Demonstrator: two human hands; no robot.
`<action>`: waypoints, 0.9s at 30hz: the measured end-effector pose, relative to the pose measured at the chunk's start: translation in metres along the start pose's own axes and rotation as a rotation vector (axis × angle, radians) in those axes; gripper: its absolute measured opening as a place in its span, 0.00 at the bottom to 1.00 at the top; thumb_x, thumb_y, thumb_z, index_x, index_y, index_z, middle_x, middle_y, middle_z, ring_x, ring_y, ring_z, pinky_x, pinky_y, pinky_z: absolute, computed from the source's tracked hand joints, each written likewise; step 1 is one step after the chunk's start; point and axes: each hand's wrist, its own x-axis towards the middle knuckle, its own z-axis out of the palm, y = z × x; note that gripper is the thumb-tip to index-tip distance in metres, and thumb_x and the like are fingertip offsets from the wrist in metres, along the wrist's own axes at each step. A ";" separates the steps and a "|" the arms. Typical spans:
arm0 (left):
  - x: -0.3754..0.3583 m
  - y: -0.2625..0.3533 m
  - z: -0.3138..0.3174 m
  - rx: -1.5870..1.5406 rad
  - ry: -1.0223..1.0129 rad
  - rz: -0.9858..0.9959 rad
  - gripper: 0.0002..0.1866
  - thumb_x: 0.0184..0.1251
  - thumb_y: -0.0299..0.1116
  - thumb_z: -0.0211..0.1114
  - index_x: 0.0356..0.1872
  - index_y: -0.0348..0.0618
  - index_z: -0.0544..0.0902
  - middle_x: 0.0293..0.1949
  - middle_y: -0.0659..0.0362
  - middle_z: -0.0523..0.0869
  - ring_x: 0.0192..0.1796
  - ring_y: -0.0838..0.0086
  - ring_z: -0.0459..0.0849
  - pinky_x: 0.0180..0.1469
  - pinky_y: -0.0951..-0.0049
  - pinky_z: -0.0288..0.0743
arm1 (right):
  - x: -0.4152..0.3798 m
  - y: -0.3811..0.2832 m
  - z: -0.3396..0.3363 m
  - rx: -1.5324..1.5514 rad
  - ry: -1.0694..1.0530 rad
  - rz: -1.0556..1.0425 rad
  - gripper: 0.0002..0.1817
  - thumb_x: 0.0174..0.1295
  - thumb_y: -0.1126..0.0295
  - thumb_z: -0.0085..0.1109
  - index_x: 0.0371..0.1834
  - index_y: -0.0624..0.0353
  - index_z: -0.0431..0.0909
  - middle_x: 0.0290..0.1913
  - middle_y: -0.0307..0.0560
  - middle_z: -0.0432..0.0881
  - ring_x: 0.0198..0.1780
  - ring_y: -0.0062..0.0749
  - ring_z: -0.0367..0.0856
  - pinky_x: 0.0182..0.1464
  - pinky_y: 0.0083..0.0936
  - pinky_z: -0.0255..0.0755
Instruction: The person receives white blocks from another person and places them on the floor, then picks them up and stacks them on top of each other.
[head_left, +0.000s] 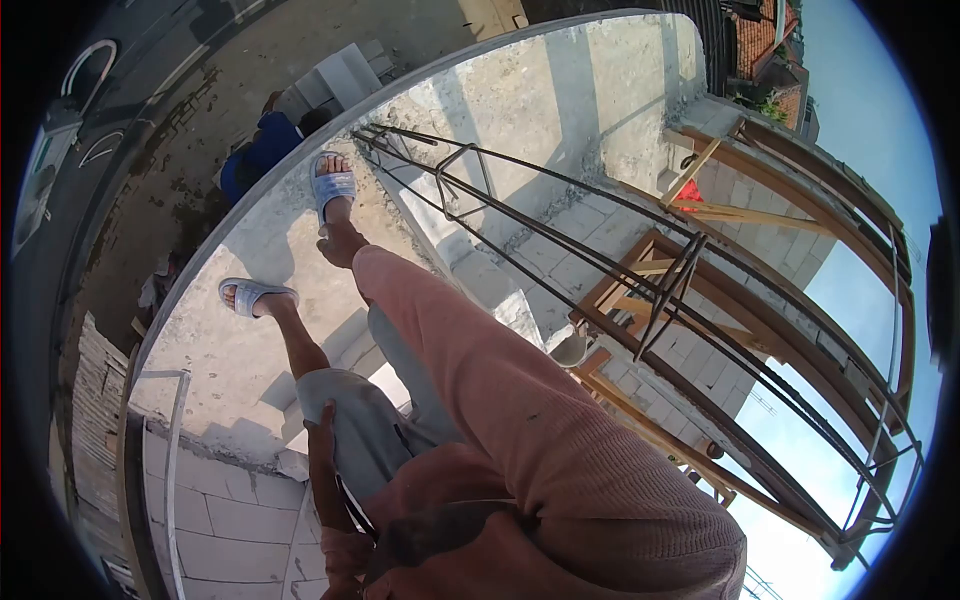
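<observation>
My right hand (342,246) is at the end of a long pink sleeve (480,370), in front of my lower leg and just below the ankle strap area of one grey-blue sandal (335,187). Its fingers are too small and dark to make out. Against the knee of my grey shorts (345,400) rests my left hand (324,422), seen edge-on with fingers extended and nothing visible in it. My other sandal (255,296) stands on the pale concrete slab (400,245).
A long steel rebar cage (520,215) slants from the slab towards the lower right. Beside it are wooden frames (640,290) and block walls (230,520). Beyond the curved slab edge (400,85), lower down, a person in blue (265,150) is near pale blocks (345,78).
</observation>
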 end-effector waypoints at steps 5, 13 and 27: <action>-0.006 0.001 0.001 -0.102 -0.072 -0.012 0.54 0.65 0.61 0.67 0.77 0.31 0.54 0.68 0.41 0.74 0.64 0.53 0.79 0.65 0.56 0.75 | 0.004 -0.005 0.003 0.045 0.011 -0.020 0.27 0.63 0.56 0.64 0.60 0.63 0.82 0.55 0.69 0.84 0.60 0.58 0.82 0.63 0.43 0.75; 0.005 -0.009 0.001 -0.201 -0.077 -0.023 0.57 0.64 0.62 0.69 0.78 0.29 0.51 0.68 0.41 0.74 0.65 0.52 0.78 0.65 0.55 0.76 | 0.018 -0.001 0.020 -0.029 0.039 -0.032 0.27 0.63 0.55 0.62 0.57 0.65 0.83 0.51 0.70 0.85 0.58 0.59 0.84 0.61 0.45 0.76; 0.026 -0.009 0.023 0.054 0.142 -0.106 0.64 0.56 0.72 0.67 0.74 0.23 0.51 0.66 0.26 0.72 0.67 0.39 0.77 0.69 0.49 0.71 | 0.052 0.019 0.013 -0.124 -0.060 -0.075 0.33 0.64 0.47 0.59 0.65 0.60 0.77 0.54 0.69 0.85 0.58 0.65 0.83 0.63 0.46 0.76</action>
